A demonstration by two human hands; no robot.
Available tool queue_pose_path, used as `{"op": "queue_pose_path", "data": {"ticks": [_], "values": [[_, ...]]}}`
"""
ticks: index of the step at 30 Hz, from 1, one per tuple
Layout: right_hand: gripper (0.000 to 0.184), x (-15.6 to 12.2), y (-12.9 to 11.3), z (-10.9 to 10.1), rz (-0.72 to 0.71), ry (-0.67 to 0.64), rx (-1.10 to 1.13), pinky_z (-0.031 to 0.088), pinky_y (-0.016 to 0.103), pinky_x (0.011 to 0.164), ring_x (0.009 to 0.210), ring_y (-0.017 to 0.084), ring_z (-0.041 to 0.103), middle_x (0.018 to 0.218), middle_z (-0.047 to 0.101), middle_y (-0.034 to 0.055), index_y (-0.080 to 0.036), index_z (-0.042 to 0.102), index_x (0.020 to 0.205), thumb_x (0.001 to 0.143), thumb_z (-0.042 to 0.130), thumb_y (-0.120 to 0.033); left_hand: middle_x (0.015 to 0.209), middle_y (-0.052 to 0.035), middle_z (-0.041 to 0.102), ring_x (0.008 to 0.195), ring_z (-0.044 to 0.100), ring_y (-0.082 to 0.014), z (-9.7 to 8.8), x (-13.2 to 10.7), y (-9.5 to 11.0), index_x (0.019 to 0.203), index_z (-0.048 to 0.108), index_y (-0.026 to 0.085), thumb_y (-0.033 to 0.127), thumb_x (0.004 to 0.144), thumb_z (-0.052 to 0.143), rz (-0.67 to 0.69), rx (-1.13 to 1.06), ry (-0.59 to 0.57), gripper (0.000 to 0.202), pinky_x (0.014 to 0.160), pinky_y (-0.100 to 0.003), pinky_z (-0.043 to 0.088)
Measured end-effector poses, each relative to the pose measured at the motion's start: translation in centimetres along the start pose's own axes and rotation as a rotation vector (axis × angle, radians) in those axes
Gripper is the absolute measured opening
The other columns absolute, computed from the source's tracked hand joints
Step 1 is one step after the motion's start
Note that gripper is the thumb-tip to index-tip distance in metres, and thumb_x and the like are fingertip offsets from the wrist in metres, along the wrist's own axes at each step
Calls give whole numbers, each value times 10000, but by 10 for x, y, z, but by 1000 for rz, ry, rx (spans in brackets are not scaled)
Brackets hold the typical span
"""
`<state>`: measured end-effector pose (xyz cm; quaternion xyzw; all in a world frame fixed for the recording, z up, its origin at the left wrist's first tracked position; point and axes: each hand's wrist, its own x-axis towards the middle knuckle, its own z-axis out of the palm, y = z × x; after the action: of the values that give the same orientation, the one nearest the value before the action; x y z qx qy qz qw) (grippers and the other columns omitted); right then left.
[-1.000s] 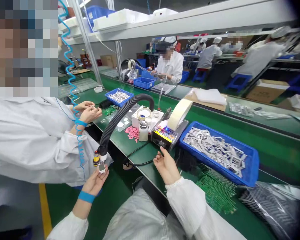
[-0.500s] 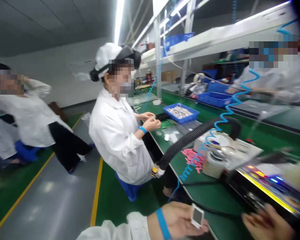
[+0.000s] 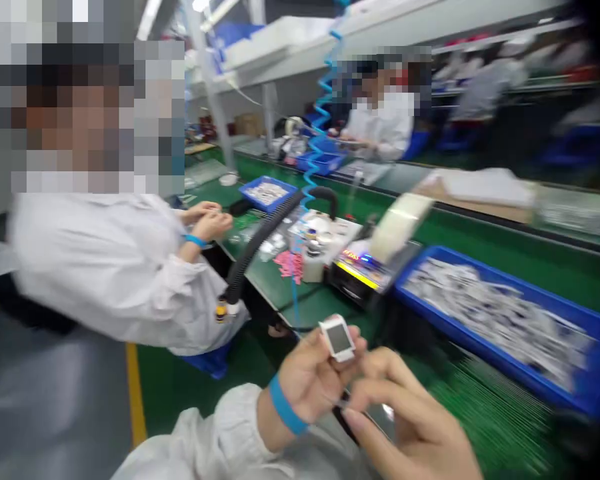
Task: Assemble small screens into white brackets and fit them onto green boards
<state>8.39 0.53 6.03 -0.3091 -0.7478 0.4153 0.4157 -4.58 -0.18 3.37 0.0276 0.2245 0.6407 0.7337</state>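
- The left hand (image 3: 307,380) is curling around a small white square frame (image 3: 330,327) with a dark window, pinching it upright at the fingertips.
- The right hand (image 3: 410,420) is blurred, its fingers bending just beside the frame; I cannot tell whether it is pinching anything.
- A large blue tray (image 3: 480,277) is sitting at 2 o'clock, heaped with white frames (image 3: 495,320).
- A smaller blue tray (image 3: 269,177) is sitting at 11 o'clock, filled with pale pieces (image 3: 265,193).
- Loose pink pieces (image 3: 289,265) are lying on the green bench (image 3: 300,300) at 11 o'clock.
- A seated co-worker (image 3: 115,267) is working at 10 o'clock, hands (image 3: 205,223) close together.
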Motion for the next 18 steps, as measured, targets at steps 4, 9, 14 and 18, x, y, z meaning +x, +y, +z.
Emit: {"op": "queue_pose_path", "data": {"ticks": [4,9,14,18], "values": [[133,2,-9,-5,-76,205,-287,419,335,640,737,184,488,718,491,20,-242,623,695,822,585,-231,891,-21,730,839,654,-167,-1,1,-15,919,692,194,278,621,800,-63,103,-25,328,771,-281,482],[173,0,-5,-10,-49,366,-426,355,357,680,738,179,432,715,454,12,-215,591,660,829,567,-239,927,-3,724,897,642,-158,-5,3,-25,936,683,232,285,575,824,-102,155,-7,392,884,-303,455],[179,1,1,-15,32,417,-400,357,361,693,739,181,443,715,471,11,-218,598,653,824,570,-261,972,-23,709,940,617,-163,-4,4,-27,949,676,207,276,598,811,-80,217,-20,382,988,-348,395],[156,3,4,-18,92,423,-331,370,351,685,735,177,466,710,503,8,-217,603,663,813,576,-250,957,-5,718,894,629,-135,-2,4,-28,928,700,226,281,619,807,-101,186,-44,332,924,-299,439]]}}
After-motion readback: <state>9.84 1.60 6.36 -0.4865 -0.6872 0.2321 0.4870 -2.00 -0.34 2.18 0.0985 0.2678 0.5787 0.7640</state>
